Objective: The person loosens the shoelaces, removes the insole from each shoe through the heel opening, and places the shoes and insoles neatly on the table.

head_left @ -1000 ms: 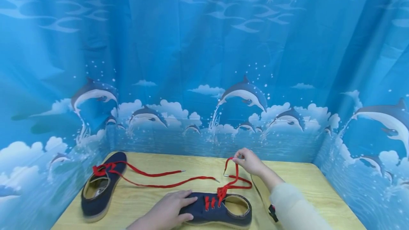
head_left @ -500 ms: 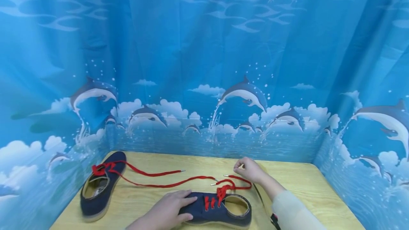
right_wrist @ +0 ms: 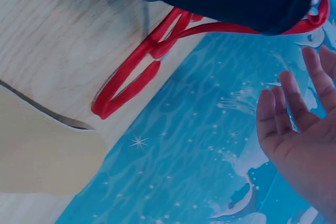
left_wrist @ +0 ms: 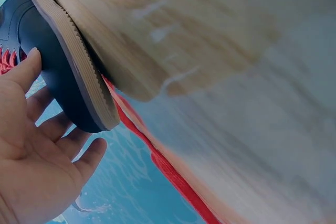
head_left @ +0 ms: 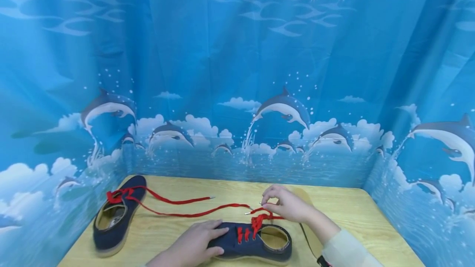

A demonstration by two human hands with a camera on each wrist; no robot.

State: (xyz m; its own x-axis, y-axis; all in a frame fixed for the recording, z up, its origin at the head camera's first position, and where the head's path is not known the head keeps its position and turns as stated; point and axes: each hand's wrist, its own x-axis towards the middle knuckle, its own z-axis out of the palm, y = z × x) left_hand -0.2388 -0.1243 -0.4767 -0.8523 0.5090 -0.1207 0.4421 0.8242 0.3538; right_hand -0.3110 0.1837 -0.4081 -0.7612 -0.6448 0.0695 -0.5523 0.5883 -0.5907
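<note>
A navy canvas shoe (head_left: 237, 240) with red laces (head_left: 259, 222) lies sideways in front, its toe to the left. My left hand (head_left: 193, 242) holds that toe; in the left wrist view the thumb lies on the upper and the fingers (left_wrist: 58, 127) are behind it. Over the loose laces, my right hand (head_left: 283, 203) is bent, thumb and index tips slightly apart right at a metal lace tip (head_left: 261, 204). Its other fingers (right_wrist: 294, 93) look relaxed in the right wrist view. A second metal-tipped lace end lies just left of this hand.
A second navy shoe (head_left: 120, 217) stands at the left, two long red laces (head_left: 189, 215) stretching right from it across the wooden table (head_left: 352, 217). A flat tan piece with a dark edge (right_wrist: 47, 150) lies by my right forearm. A blue dolphin-print curtain (head_left: 237, 73) surrounds the table.
My right hand let go of the raised lace, which dropped onto the table. It then moved left and down to the other lace tip. The left hand stays on the shoe.
</note>
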